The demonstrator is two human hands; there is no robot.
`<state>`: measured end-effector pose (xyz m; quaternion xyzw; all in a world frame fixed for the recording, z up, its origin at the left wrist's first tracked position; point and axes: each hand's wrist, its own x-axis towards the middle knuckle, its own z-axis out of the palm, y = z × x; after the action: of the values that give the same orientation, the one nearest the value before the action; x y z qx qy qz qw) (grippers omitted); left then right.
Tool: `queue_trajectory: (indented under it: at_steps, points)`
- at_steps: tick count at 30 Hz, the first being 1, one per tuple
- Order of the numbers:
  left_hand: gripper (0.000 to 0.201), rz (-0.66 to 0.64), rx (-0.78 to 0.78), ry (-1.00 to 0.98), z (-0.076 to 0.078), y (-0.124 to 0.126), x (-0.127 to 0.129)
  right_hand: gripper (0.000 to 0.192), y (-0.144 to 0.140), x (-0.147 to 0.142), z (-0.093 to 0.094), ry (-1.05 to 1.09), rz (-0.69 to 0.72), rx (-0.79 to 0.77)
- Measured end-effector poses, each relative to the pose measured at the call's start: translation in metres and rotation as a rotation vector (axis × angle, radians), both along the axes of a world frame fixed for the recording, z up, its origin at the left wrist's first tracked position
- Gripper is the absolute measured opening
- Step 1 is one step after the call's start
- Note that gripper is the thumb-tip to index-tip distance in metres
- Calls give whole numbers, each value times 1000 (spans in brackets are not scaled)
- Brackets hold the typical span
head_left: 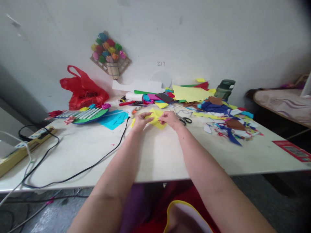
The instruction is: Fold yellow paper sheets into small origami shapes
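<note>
Both hands are at a piece of yellow crepe paper above the middle of the white table. My left hand pinches its left side between thumb and fingers. On the right side, the fingertips of my right hand are closed on the same paper. Black-handled scissors lie just right of my right hand, partly hidden behind it. A hot glue gun with a black cord rests just left of my left hand.
Paper scraps are heaped at the right, near a dark green bottle. A red plastic bag, a green disc with paper rolls and blue paper are at the left. The black cord crosses from a power strip.
</note>
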<state>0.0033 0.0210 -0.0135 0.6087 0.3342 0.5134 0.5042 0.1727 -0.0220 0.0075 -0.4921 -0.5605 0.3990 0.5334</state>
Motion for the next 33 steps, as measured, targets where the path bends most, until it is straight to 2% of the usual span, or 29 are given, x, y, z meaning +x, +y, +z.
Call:
queue_trajectory:
  at_steps: [5, 12, 18, 24, 27, 30, 33]
  points:
    - [45, 28, 42, 50, -1, 2, -1, 15, 2, 0, -2, 12, 7, 2]
    - [46, 10, -19, -1, 1, 0, 3, 18, 4, 0, -5, 34, 29, -6]
    - [45, 68, 13, -31, 3, -1, 3, 23, 6, -1, -7, 123, 9, -32]
    - [47, 125, 23, -5, 3, -1, 3, 19, 9, -1, -7, 170, -37, -16]
    - [47, 138, 20, -21, 2, 0, 3, 30, 8, -1, -5, 158, -42, 5]
    - [47, 139, 11, -53, 3, 0, 3, 43, 9, 2, -4, 238, -56, -4]
    - [46, 123, 5, -66, 5, -3, 3, 31, 12, 7, -5, 374, -12, -74]
